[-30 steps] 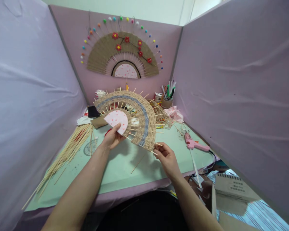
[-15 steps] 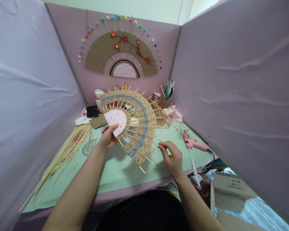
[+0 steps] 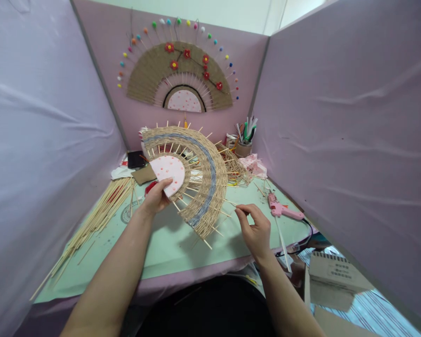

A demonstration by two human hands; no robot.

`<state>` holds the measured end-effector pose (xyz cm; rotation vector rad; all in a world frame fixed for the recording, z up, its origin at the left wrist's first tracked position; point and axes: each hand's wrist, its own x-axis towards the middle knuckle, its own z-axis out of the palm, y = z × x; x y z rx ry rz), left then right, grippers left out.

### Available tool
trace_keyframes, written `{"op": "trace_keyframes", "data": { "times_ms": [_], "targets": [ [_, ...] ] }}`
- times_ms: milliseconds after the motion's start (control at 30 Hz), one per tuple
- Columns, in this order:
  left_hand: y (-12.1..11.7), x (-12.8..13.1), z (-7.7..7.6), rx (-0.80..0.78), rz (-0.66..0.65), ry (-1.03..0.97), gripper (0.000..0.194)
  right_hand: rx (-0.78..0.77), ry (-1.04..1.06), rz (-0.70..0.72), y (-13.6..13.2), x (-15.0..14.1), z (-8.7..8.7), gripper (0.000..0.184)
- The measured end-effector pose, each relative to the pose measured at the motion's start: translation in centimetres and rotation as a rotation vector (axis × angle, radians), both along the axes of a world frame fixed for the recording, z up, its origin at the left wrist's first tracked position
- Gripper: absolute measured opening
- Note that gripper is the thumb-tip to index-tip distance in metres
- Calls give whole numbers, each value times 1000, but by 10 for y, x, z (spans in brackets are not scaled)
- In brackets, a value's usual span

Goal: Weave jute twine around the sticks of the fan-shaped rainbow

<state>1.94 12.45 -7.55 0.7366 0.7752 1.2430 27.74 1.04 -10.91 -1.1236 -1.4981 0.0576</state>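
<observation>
My left hand [image 3: 157, 195] grips a half-round woven fan [image 3: 210, 171] by its pink-dotted centre panel [image 3: 168, 171], thumb on top. The fan is tilted above the table. Its band is tan twine with a blue-grey stripe, woven over thin wooden sticks that stick out past the rim. At the fan's right edge, my right hand [image 3: 255, 230] is closed in a pinch beside the tip of one stick. What sits between those fingertips is too small to make out.
Wooden sticks [image 3: 98, 220] lie on the left of the green table beside a protractor [image 3: 127, 213]. A pink glue gun [image 3: 284, 209] rests at right, near tangled twine [image 3: 235, 168] and a tool cup [image 3: 243, 149]. A finished fan [image 3: 147, 77] hangs behind; a cardboard box [image 3: 337, 281] stands lower right.
My right hand has shifted slightly right, its pinch now at the stick's outer end. The fan has turned a little, its upper left end moving left. The whole view has shifted slightly.
</observation>
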Motion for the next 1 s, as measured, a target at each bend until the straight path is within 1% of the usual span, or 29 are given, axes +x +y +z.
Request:
{"op": "trace_keyframes", "data": {
  "times_ms": [167, 300, 367, 467, 567, 700, 867, 1000],
  "targets": [
    [-1, 1, 0, 17, -12, 55, 38, 12, -18, -8, -1, -2, -1, 5],
    [1, -2, -2, 48, 10, 81, 44, 45, -73, -55, -1, 0, -2, 12],
    [3, -4, -3, 67, 28, 89, 44, 33, -97, -29, 0, 1, -2, 13],
    [3, -8, -1, 70, 27, 102, 43, -33, -104, 76, 1, 2, 0, 7],
    [2, -10, 1, 45, -6, 85, 43, -77, -54, 132, 1, 0, 0, 7],
    [2, -12, 0, 6, -13, 50, 46, -129, 50, 124, 0, -5, 0, 11],
    [1, -12, -3, -8, -36, 22, 47, -234, 195, 149, 4, -18, -1, 18],
    [-2, -10, 0, -13, -53, 15, 46, -301, 249, 206, 10, -29, -2, 21]
  ]
}}
